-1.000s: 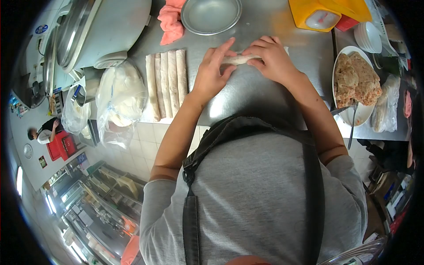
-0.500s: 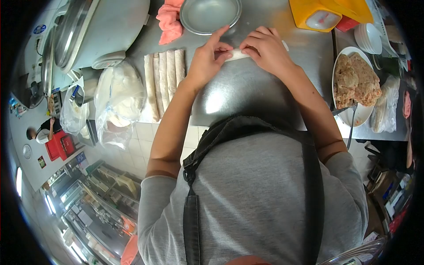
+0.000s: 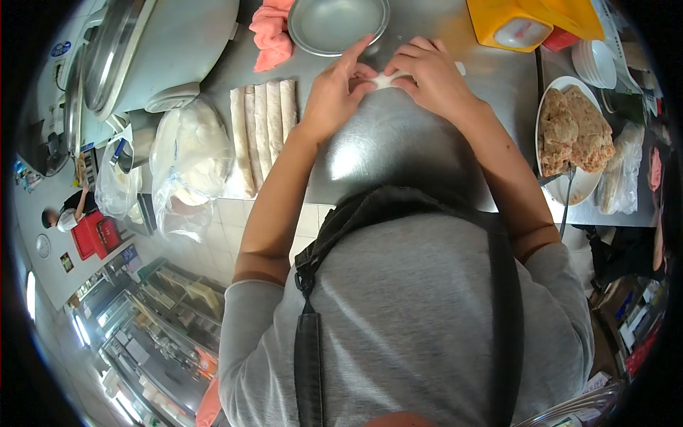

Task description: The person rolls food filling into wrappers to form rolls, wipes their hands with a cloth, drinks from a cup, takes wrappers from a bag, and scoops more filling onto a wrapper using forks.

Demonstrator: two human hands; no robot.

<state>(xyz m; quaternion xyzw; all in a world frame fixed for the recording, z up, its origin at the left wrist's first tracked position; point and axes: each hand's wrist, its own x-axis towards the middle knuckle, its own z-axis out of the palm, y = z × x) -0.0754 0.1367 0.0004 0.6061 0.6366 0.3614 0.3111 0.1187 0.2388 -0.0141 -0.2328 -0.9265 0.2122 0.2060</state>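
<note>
A thin white wrapped roll (image 3: 384, 81) lies crosswise on the steel counter near the metal bowl. My left hand (image 3: 336, 91) pinches its left part between thumb and fingers, with the index finger lifted. On its right part, my right hand (image 3: 431, 77) presses with thumb and curled fingertips. The far right end (image 3: 461, 68) pokes out beyond that hand, while the middle stretch under my fingers is hidden. Left of my forearm, several long, floury white rolls (image 3: 262, 132) lie side by side.
Behind my hands stands a metal bowl (image 3: 338, 44), beside a pink cloth (image 3: 272, 35). A yellow scale (image 3: 491, 25) is at the back right. Ground meat filling (image 3: 573, 128) fills a white dish on the right. Plastic bags (image 3: 188, 156) holding something white lie left.
My right hand has shifted slightly left and away from me, closer to my left hand. Less of the roll shows between them.
</note>
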